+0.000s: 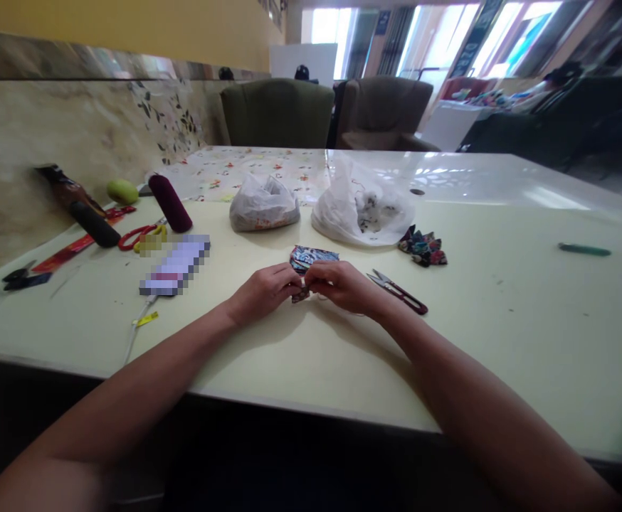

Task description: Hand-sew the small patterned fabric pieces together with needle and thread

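Observation:
My left hand (pixel 265 289) and my right hand (pixel 343 284) meet at the middle of the pale table (pixel 503 341), fingers pinched together on a small folded piece of patterned fabric (pixel 301 293). Just behind the hands lies a flat stack of patterned fabric pieces (pixel 314 257). Red-handled thread snips (pixel 401 291) rest on the table right beside my right wrist. A small heap of folded fabric bits (pixel 423 248) sits farther right.
Two white plastic bags (pixel 262 205) (pixel 361 208) stand behind the hands. To the left lie a maroon thread spool (pixel 169 203), red scissors (pixel 140 235), a phone (pixel 175 267), a black tool (pixel 95 224) and a green ball (pixel 122 190). A green pen (pixel 583 249) lies far right. Armchairs (pixel 279 112) stand beyond.

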`<state>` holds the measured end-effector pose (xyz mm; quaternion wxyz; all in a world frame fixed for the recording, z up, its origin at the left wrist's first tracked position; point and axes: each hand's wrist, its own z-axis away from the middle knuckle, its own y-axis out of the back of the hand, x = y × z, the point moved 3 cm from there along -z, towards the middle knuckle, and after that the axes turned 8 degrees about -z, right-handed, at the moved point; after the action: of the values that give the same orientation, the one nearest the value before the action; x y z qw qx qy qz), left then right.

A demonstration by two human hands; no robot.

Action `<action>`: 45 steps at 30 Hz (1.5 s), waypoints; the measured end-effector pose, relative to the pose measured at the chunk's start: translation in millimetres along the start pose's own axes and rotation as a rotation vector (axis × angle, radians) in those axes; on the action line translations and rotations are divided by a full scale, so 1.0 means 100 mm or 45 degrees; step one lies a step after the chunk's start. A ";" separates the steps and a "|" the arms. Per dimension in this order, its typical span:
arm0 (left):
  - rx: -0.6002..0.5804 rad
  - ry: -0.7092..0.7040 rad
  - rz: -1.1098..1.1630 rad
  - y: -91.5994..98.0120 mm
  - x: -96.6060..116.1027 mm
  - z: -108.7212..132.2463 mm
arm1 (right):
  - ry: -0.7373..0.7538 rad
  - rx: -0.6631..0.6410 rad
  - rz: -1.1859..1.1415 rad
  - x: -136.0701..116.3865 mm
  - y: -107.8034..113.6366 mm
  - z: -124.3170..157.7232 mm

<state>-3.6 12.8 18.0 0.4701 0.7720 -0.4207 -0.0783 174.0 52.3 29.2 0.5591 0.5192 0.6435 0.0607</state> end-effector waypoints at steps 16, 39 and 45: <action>0.139 0.021 0.044 0.09 0.02 -0.01 | 0.056 0.051 0.032 -0.09 0.01 -0.01; 0.195 -0.401 -0.446 0.08 0.13 0.04 | -0.196 0.376 0.018 -0.08 0.07 -0.01; 0.152 -0.529 -0.602 0.07 0.25 0.02 | -0.257 0.349 0.117 -0.08 -0.02 -0.04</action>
<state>7.0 -7.8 29.4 0.2967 0.8422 -0.3203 -0.3164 168.9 47.7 34.5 0.5414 0.6228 0.5621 -0.0546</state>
